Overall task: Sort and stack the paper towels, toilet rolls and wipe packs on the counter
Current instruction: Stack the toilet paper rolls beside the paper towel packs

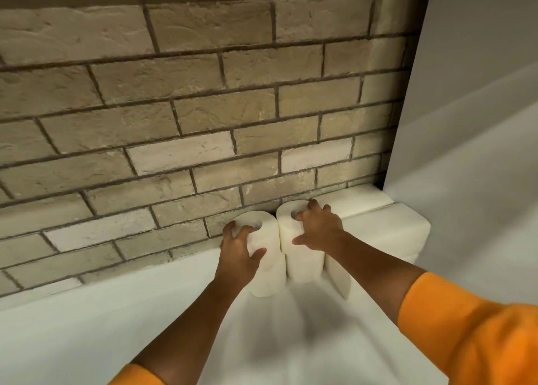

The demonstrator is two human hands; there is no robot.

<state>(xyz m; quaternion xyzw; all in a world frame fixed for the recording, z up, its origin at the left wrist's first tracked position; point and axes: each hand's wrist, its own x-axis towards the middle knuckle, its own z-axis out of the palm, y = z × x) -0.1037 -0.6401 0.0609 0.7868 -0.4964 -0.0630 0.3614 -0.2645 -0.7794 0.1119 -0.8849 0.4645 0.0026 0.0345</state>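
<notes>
Orange sleeves (465, 326) cross the counter (116, 326). Left hand (237, 247) clasps the left top roll (263, 237); right hand (317, 229) clasps the right top roll (286, 220).

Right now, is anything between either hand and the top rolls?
Nothing visible. The left hand already grips the left roll, and the right hand grips the right roll, fingers over its top and thumb on its side.
</notes>
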